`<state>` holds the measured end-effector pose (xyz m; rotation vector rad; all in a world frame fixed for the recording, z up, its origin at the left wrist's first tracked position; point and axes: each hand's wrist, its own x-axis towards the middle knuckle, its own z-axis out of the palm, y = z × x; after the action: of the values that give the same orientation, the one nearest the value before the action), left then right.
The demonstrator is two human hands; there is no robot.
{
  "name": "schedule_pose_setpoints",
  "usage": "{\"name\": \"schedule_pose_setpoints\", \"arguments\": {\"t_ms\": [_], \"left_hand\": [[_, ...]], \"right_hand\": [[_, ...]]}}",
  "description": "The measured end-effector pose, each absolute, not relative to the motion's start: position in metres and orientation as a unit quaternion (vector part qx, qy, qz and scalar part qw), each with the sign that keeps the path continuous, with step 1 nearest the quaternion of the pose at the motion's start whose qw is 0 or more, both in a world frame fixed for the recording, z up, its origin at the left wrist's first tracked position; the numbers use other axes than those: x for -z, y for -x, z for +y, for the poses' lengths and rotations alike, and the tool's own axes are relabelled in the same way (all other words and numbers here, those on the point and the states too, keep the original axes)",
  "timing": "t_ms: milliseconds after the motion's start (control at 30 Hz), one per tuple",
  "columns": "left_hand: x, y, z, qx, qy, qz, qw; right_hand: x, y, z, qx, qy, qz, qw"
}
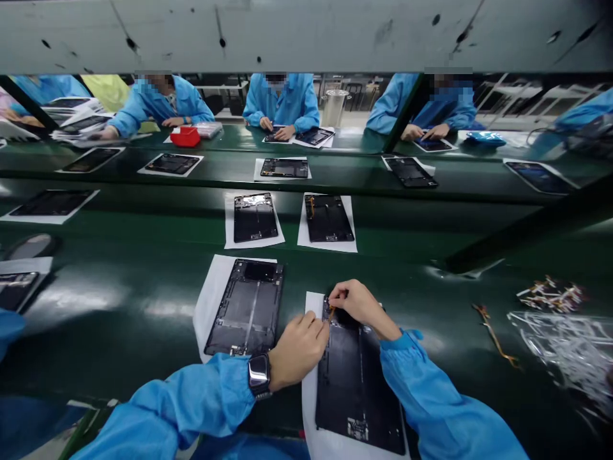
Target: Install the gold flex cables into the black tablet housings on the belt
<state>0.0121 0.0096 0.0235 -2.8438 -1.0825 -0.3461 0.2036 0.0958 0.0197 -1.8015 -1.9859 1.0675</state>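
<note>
A black tablet housing [352,383] lies on a white sheet [312,409] in front of me, partly covered by my right forearm. Close to its upper left corner, a small orange flex cable [331,313] runs between my fingertips. My right hand [357,303] pinches the cable's upper part from above. Curled at the housing's left edge, my left hand [301,348] has its fingertips closed at the cable's lower end; the exact grip is partly hidden. Left of my hands rests a second open tablet housing [246,306] on its own sheet.
Loose on the bench at right are another flex cable [495,335], a pile of small flex cables [553,294] and clear plastic strips [569,351]. A dark post [517,230] slants up at right. More housings [256,217] line the belt; co-workers [282,105] sit opposite.
</note>
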Motion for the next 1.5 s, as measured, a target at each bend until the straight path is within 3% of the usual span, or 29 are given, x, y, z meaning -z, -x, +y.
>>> {"name": "schedule_pose_setpoints", "arguments": {"t_ms": [367, 567, 800, 1100, 1267, 1500], "left_hand": [[-0.007, -0.019, 0.001, 0.158, 0.935, -0.319, -0.003], [-0.011, -0.014, 0.000, 0.174, 0.910, -0.358, -0.119], [-0.005, -0.017, 0.002, 0.221, 0.904, -0.343, -0.125], [-0.011, -0.016, 0.009, 0.233, 0.923, -0.295, -0.083], [-0.006, -0.014, 0.012, 0.261, 0.921, -0.270, -0.106], [0.005, -0.010, 0.014, 0.269, 0.915, -0.246, -0.175]], "right_hand": [[-0.027, -0.203, 0.128, -0.346, 0.656, -0.670, -0.024], [-0.035, -0.205, 0.120, -0.300, 0.651, -0.695, -0.056], [-0.044, -0.202, 0.109, -0.239, 0.634, -0.729, -0.094], [-0.046, -0.199, 0.094, -0.168, 0.582, -0.792, -0.078], [-0.039, -0.207, 0.088, -0.153, 0.557, -0.816, -0.014], [-0.029, -0.215, 0.091, -0.176, 0.577, -0.798, 0.000]]}}
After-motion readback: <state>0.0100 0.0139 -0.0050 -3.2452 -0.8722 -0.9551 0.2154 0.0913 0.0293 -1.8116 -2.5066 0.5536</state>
